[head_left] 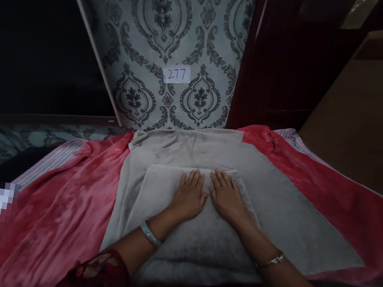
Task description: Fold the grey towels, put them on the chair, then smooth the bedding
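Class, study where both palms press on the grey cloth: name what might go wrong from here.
The left hand and right hand lie flat on the folded grey cloth; pushing unevenly might skew its layers. The bracelet on the left wrist and bangle on the right could snag the fabric.

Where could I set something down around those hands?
The grey cloth has a wide bare stretch between the folded grey piece and the red blanket at right. More room, though rumpled, lies on the red at left, beside the striped edge. The crowded part is the folded piece, under the left hand and right hand.
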Available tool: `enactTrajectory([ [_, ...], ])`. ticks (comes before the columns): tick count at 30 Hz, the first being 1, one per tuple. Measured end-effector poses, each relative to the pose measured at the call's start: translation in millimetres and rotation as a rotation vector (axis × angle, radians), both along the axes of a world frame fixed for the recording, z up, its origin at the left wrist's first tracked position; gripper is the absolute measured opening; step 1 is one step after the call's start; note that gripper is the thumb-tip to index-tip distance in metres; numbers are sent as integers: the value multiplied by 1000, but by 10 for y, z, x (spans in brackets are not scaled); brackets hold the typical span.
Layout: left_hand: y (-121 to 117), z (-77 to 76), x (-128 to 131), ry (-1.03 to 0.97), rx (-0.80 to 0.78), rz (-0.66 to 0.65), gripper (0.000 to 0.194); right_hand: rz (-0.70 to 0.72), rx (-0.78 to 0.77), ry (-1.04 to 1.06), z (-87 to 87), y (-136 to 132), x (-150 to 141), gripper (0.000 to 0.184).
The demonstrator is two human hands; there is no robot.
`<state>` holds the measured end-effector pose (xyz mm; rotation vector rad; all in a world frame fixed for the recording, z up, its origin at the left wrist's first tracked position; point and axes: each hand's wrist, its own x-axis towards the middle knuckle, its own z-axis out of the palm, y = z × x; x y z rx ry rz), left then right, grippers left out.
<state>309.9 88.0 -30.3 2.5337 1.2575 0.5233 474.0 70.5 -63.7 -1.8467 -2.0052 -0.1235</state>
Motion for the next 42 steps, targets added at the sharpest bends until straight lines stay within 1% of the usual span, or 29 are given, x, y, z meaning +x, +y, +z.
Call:
enactTrajectory([
  [3,20,44,-27,47,-5,1,64,-5,14,-10,-12,3,-5,57],
  [6,90,104,-172,188,6,54,70,-15,-15,-43,6,-12,-20,57],
  [9,189,160,-479,341,1,177,75,-40,-51,-89,40,-28,-32,57],
  [12,267,176,-869,410,-1,265,73,-53,-88,-124,73,-40,-39,57],
  [15,300,180,-1176,408,-7,272,67,-50,-104,-128,98,-54,-47,57],
  [18,285,247,-1295,419,-35,273,62,-45,-112,-118,142,-63,-53,57],
  [20,224,334,-1267,414,-21,285,59,-42,-131,-113,205,-66,-53,58],
  [22,93,422,-1164,390,18,286,58,-47,-182,-101,301,-91,-57,57],
  [24,-117,469,-1004,357,41,230,58,-65,-242,-75,408,-172,-76,57],
  [25,-246,466,-912,345,40,182,59,-71,-252,-62,452,-242,-95,56],
  [26,-383,441,-820,333,43,130,60,-69,-242,-56,482,-332,-120,56],
  [28,-651,332,-659,323,63,41,62,-48,-188,-67,481,-549,-188,56],
  [29,-767,256,-597,326,75,16,62,-35,-165,-79,450,-663,-225,56],
  [31,-935,99,-522,334,113,4,64,-28,-157,-100,350,-859,-294,55],
  [33,-1014,-24,-502,335,160,12,64,-42,-176,-108,245,-978,-339,55],
  [35,-1024,-86,-512,328,193,16,65,-53,-188,-111,182,-1016,-358,55],
  [39,-981,-94,-568,331,198,-2,66,-51,-188,-98,181,-985,-351,55],
  [42,-957,-102,-685,332,225,32,69,-43,-186,-92,197,-978,-343,54],
])
